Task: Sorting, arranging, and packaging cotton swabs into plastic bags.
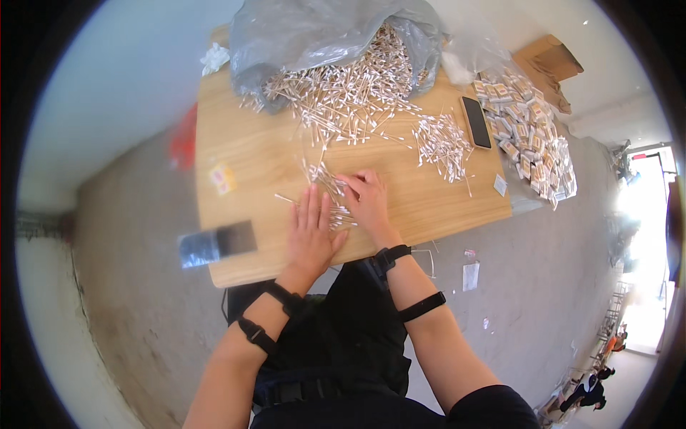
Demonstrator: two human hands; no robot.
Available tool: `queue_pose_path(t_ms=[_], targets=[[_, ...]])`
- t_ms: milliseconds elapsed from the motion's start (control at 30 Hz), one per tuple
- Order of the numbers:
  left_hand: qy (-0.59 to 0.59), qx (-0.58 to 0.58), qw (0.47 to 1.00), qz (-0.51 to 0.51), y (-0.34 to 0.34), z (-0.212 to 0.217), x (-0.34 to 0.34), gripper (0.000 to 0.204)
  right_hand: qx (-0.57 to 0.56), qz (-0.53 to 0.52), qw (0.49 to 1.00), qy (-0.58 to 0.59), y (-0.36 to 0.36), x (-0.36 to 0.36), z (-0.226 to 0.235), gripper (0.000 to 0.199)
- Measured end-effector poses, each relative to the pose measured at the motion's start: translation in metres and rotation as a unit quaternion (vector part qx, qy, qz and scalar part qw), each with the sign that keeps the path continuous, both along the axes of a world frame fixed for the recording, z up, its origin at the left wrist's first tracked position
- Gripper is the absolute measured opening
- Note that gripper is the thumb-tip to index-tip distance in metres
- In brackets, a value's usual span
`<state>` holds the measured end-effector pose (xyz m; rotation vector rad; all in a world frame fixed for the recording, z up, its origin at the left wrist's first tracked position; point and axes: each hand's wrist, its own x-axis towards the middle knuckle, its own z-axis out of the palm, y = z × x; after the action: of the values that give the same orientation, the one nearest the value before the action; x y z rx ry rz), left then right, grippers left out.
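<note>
My left hand (311, 232) lies flat on the wooden table with fingers stretched out, beside a small heap of cotton swabs (343, 217). My right hand (370, 204) is on the other side of that heap, its fingers bent and drawn together on some of the swabs; how many it grips is hidden. A thin trail of swabs runs from the heap up to a big loose pile (350, 96), which spills from a grey plastic bag (300, 36). A smaller swab pile (441, 146) lies to the right.
A phone (476, 122) lies at the table's right, near many small packed bundles (525, 129) and a cardboard box (550, 61). A dark plastic sleeve (218, 244) overhangs the left edge. Also there are a yellow-white packet (222, 179) and crumpled tissue (214, 58).
</note>
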<state>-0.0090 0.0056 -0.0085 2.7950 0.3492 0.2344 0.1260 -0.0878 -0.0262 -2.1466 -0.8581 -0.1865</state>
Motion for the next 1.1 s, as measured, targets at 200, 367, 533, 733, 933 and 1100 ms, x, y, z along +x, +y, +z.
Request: queue_pose_path(t_ms=[200,367,533,733,933,1100], targets=[[-0.018,0.020,0.999,-0.044,0.009,0.012,0.015,0.079,0.015,0.099,0.994,0.045,-0.015,-0.005,0.013,0.017],[-0.006,0.003,0.999,-0.053,0.010,0.008,0.014,0.076,0.020,0.085,0.988,0.131,-0.027,-0.002,0.017,0.013],[-0.060,-0.009,0.997,-0.043,0.012,0.006,0.012,0.069,0.003,0.117,0.978,0.172,0.016,0.009,0.044,0.009],[-0.045,0.001,0.998,-0.046,0.010,0.004,0.008,0.065,-0.094,0.349,0.929,0.072,0.082,0.011,0.045,0.013],[-0.092,-0.025,0.995,-0.035,0.010,0.002,0.013,0.069,-0.112,0.279,0.948,0.106,0.077,0.049,0.029,0.006],[-0.070,-0.039,0.996,-0.032,0.009,0.003,0.014,0.070,-0.091,0.155,0.974,0.137,0.036,0.049,0.025,0.010]])
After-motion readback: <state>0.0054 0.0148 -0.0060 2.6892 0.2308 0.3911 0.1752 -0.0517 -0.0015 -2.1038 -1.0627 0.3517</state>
